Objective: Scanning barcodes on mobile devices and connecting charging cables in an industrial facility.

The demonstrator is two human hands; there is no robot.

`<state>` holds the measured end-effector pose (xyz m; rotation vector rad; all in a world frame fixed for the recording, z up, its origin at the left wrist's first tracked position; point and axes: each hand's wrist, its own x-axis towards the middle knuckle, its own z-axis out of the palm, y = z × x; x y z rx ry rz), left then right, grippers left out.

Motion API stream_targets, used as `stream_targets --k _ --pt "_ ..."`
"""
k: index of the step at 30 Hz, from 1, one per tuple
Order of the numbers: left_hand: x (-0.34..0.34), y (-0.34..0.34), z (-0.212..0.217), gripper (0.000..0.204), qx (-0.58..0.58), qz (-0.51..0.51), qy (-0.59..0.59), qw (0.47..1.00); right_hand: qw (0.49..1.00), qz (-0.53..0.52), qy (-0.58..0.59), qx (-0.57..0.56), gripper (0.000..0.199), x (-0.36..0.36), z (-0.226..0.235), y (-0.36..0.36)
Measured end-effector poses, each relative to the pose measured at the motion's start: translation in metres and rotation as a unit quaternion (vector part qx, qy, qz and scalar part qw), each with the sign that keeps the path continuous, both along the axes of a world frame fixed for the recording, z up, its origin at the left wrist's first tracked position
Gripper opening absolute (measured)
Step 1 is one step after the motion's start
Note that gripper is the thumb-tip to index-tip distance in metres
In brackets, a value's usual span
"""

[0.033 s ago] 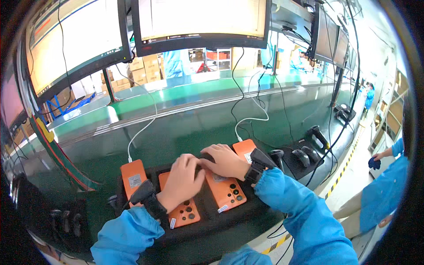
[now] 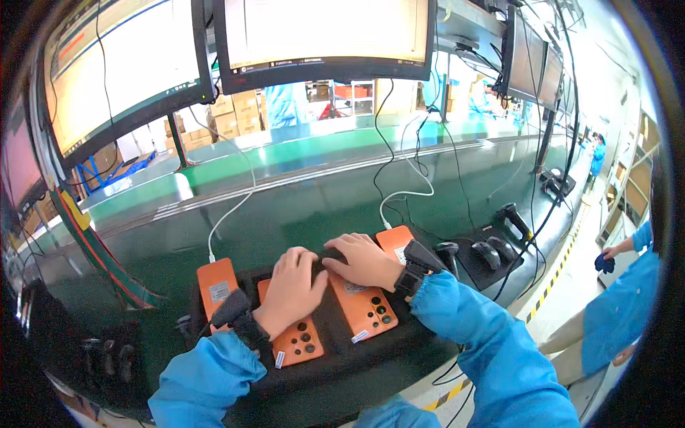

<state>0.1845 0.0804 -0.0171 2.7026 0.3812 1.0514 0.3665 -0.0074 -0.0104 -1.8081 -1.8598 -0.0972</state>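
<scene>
Four fingers of my left hand (image 2: 291,289) lie stretched over the top part of an orange phone (image 2: 298,342), thumb held apart. The phone is face down, its camera lenses towards me and a small white tab at its lower corner. Beside it, my right hand (image 2: 365,262) rests with spread fingers over the upper end of a second orange phone (image 2: 364,310), also lens side up. My hands hide both upper ends. Further orange phones, one on the left (image 2: 217,282) and one on the right (image 2: 394,242), each have a white cable plugged in and a pale label. Black straps with boxy devices circle both wrists.
The phones lie on a black mat (image 2: 330,335) on a dark green bench. At the right are a black pad with computer mice (image 2: 492,253) and a handheld scanner (image 2: 514,221). Monitors (image 2: 325,36) hang above. A person in blue (image 2: 621,307) stands at the right.
My left hand has drawn slightly away from my right and its fingers lie flatter, leaving a small gap between the hands. My right hand has stayed in place.
</scene>
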Motion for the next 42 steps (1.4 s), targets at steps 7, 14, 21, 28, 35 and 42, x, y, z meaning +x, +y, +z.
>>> stream_targets --k 7,14,21,28,35,42 --pt "0.003 0.017 -0.006 0.037 0.035 0.124 0.085 0.988 0.997 0.009 -0.078 -0.003 0.051 0.006 -0.009 0.010" --pt "0.007 0.042 -0.019 0.028 0.138 0.084 0.087 0.983 0.984 0.092 -0.132 -0.080 0.052 0.030 -0.016 0.038" --pt "-0.011 0.039 -0.001 0.028 0.012 0.037 0.120 0.992 0.988 0.030 -0.061 -0.136 0.053 0.007 0.017 0.022" --pt "-0.016 0.040 -0.002 0.029 0.019 0.027 0.144 0.989 0.989 0.033 -0.078 -0.118 0.052 0.010 0.009 0.026" --pt "-0.009 0.038 -0.001 0.027 0.063 0.073 0.160 0.982 0.987 0.032 -0.112 -0.112 0.051 0.011 0.016 0.030" --pt "-0.007 0.039 -0.002 0.026 0.038 0.091 0.166 0.981 0.985 0.030 -0.113 -0.128 0.053 0.013 0.019 0.037"
